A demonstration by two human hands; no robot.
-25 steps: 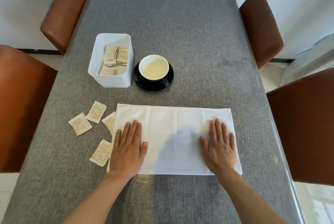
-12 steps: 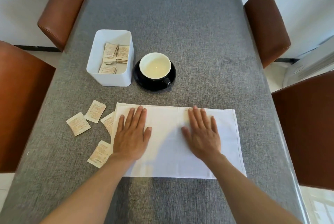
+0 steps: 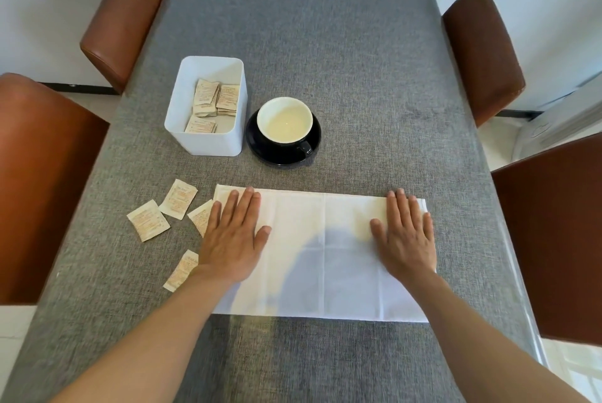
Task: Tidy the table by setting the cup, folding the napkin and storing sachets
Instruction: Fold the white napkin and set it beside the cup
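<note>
A white napkin (image 3: 321, 259), folded into a wide rectangle, lies flat on the grey table (image 3: 309, 44). My left hand (image 3: 233, 239) presses flat on its left end and my right hand (image 3: 405, 235) on its right end, fingers spread, holding nothing. Behind the napkin a cup (image 3: 285, 121) with a pale inside stands on a black saucer (image 3: 260, 145). Left of it a white box (image 3: 205, 106) holds several sachets (image 3: 215, 99). Several loose sachets (image 3: 148, 220) lie on the cloth left of the napkin; my left hand partly hides two of them.
Brown chairs stand around the table: two on the left (image 3: 123, 15) (image 3: 39, 181) and two on the right (image 3: 482, 51) (image 3: 553, 233). The table's far half is bare grey cloth.
Both hands slid outward from the napkin's middle to its left and right ends, staying flat on it. The cup, box and loose sachets have not moved.
</note>
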